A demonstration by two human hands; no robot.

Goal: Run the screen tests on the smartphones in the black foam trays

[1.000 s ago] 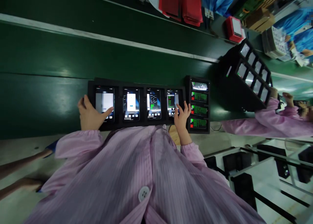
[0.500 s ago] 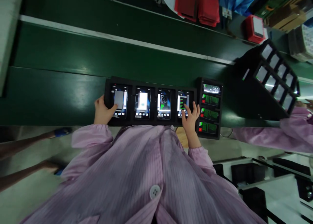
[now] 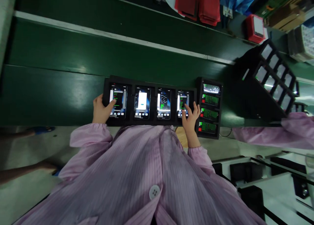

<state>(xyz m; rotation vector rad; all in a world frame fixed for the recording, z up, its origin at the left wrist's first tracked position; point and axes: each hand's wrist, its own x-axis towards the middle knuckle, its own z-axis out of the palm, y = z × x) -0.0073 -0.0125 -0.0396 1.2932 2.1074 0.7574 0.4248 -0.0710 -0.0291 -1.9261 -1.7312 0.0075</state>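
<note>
A long black tray [image 3: 153, 122] lies along the near bench edge with several lit smartphones set in a row. My left hand [image 3: 101, 109] holds its left end, fingers at the outer side and thumb over the screen of the leftmost phone [image 3: 119, 107], which shows green lines of text. Beside it, another phone [image 3: 142, 102] displays a white box, and the following phone [image 3: 164, 104] shows green text. My right hand [image 3: 191, 115] is spread over the rightmost phone [image 3: 181, 99], index fingertip at the screen; whether it touches is unclear.
Right of the long tray, a smaller black tray [image 3: 219, 120] holds several green-and-red-marked items and overhangs the bench [image 3: 56, 94]. Stacked black trays [image 3: 260, 87] stand farther right, near another person's pink sleeve [image 3: 260, 138]. Red sheets [image 3: 209, 7] lie at the back; another person's legs show lower left.
The leftmost phone's screen has changed from a grey panel to green text. The box on the second phone looks different. Both hands keep nearly the same places.
</note>
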